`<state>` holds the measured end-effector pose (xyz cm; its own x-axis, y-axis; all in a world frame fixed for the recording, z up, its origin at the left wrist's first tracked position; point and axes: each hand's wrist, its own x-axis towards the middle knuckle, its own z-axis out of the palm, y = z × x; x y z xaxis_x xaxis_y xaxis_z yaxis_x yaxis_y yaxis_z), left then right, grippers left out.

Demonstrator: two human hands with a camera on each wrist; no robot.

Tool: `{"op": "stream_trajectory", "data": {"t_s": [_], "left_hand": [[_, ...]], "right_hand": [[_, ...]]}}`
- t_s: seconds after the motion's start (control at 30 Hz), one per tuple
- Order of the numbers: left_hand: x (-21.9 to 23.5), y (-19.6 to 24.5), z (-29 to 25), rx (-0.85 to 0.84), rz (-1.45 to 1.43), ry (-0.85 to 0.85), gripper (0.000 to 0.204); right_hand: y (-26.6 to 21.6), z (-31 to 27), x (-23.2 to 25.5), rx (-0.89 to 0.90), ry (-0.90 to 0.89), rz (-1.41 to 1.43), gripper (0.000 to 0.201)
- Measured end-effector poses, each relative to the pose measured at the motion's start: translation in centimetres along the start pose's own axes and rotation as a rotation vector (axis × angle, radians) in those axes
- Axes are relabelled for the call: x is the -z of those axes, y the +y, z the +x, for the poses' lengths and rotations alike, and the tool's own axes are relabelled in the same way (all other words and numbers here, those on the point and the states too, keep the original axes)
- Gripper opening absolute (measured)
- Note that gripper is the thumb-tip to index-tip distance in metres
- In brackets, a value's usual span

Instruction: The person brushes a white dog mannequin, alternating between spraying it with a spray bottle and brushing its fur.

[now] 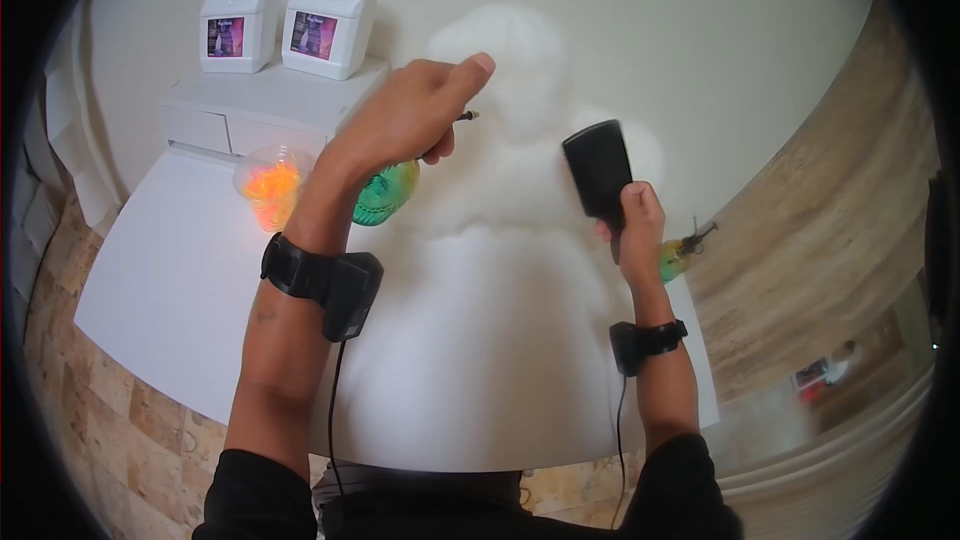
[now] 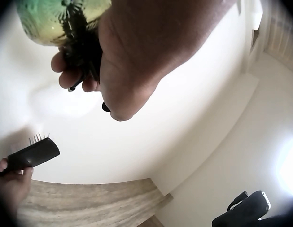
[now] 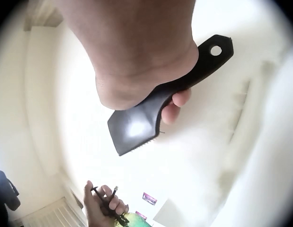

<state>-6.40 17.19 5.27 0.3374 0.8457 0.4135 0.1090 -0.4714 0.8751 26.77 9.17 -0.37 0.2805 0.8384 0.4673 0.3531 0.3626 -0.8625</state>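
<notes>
My left hand [image 1: 415,110] grips the black spray top [image 2: 82,45] of a green and yellow glass bottle [image 1: 385,195], which hangs below the hand; the nozzle [image 1: 468,116] pokes out past the fingers. In my right hand [image 1: 640,230] is a black paddle brush [image 1: 598,168], held by its handle with the broad back facing the head camera. Its bristles [image 3: 145,144] show along one edge in the right wrist view. Behind both hands lies a white fluffy mass [image 1: 510,70], partly blurred, and the hands appear apart from it.
Two white jugs [image 1: 235,35] [image 1: 325,30] with purple labels stand on a white drawer unit [image 1: 260,105] at the back left. A clear cup with glowing orange contents [image 1: 272,185] is before it. Another yellow-green bottle [image 1: 674,260] stands at the right edge of the white table [image 1: 160,290].
</notes>
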Motion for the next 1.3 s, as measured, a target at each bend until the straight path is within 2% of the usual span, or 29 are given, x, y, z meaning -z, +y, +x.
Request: {"op": "stream_trajectory", "data": {"t_s": [0.1, 0.27, 0.47, 0.53, 0.57, 0.67, 0.73, 0.8, 0.87, 0.9, 1.07, 1.17, 1.3], "left_hand": [[-0.2, 0.2, -0.1, -0.004, 0.003, -0.032, 0.064], [-1.0, 0.3, -0.2, -0.015, 0.017, -0.05, 0.068], [-1.1, 0.0, -0.1, -0.014, -0.004, -0.05, 0.066], [-1.0, 0.0, -0.1, -0.01, 0.003, -0.06, 0.067], [-1.1, 0.0, -0.2, 0.006, 0.04, -0.089, 0.068], [-1.2, 0.0, -0.2, 0.029, 0.122, -0.171, 0.069], [-1.4, 0.0, -0.3, 0.035, 0.165, -0.222, 0.069], [-2.0, 0.2, -0.4, 0.003, 0.147, -0.213, 0.07], [-2.9, 0.3, -0.4, -0.005, 0.152, -0.194, 0.071], [-3.3, 0.2, -0.4, -0.011, 0.159, -0.17, 0.072], [-5.1, -0.2, -0.2, -0.004, 0.168, -0.22, 0.071], [-5.2, 0.1, 0.6, 0.023, 0.163, -0.194, 0.07], [-5.3, 1.5, 1.4, 0.055, 0.149, -0.166, 0.067]], "right_hand": [[-0.3, 0.5, -0.6, -0.033, 0.103, 0.038, 0.033], [1.2, 0.2, -1.9, -0.035, 0.09, 0.011, 0.034], [4.1, -2.1, -3.3, -0.07, -0.127, -0.306, 0.034], [5.0, -2.9, -3.1, -0.058, -0.275, -0.342, 0.034], [4.9, -3.3, -3.0, -0.107, -0.323, -0.384, 0.033], [4.6, -3.4, -2.2, -0.067, -0.406, -0.487, 0.031], [4.1, -2.8, -1.8, -0.049, -0.342, -0.424, 0.03], [3.5, -1.4, -1.0, -0.001, -0.11, -0.293, 0.028], [1.9, -0.1, -0.6, -0.002, 0.011, -0.142, 0.028], [1.1, 0.2, -0.4, -0.014, 0.056, -0.156, 0.03], [0.4, 0.7, -0.8, -0.019, 0.119, -0.069, 0.033], [2.1, -0.5, -1.3, -0.067, 0.016, -0.187, 0.031], [4.3, -2.4, -0.7, -0.119, -0.217, -0.338, 0.033]]}}
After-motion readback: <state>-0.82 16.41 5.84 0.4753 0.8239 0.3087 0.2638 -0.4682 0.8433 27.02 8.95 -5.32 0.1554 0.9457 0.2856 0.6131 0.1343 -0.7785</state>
